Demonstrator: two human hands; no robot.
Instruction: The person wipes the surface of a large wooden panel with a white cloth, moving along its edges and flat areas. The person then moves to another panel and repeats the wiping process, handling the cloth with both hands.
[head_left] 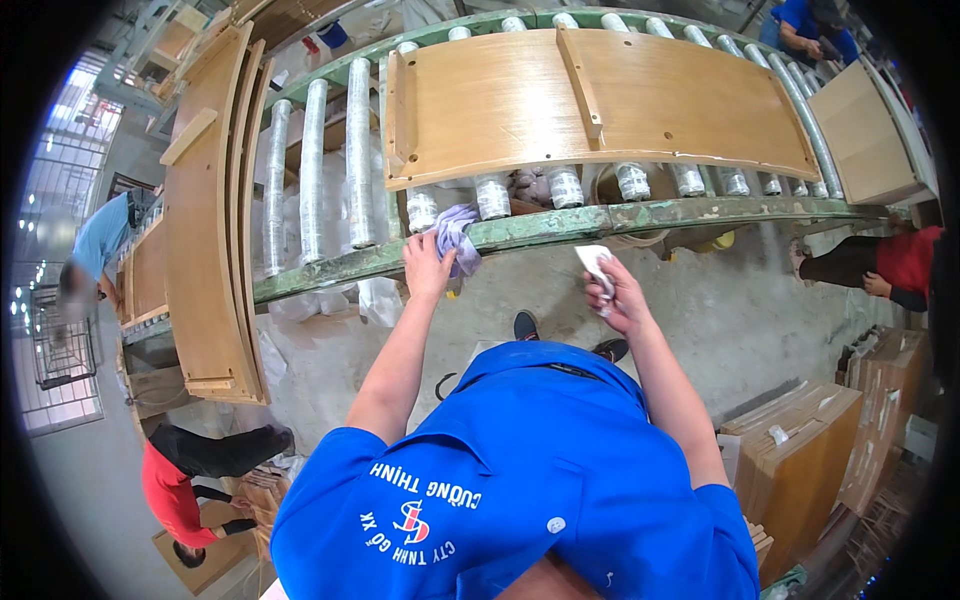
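Note:
A crumpled lavender cloth [458,236] lies over the near green rail of the roller conveyor. My left hand [427,266] grips its left side, with the fingertips partly hidden in the folds. To the right, just short of the rail, my right hand [622,298] is closed round a small white folded piece [592,260]; whether it is cloth or paper I cannot tell. Beyond both hands a wide brown wooden panel [480,100] rests on the rollers. Two wooden cross strips stand on its face, one at the left end and one near the middle. Neither hand touches the panel.
The conveyor's green rail [540,231] runs across in front of me, with plastic-wrapped rollers [360,150] behind it. Tall wooden panels [200,230] lean at the left. Stacked boards [800,430] stand at the lower right. Several other people work around the edges of the view.

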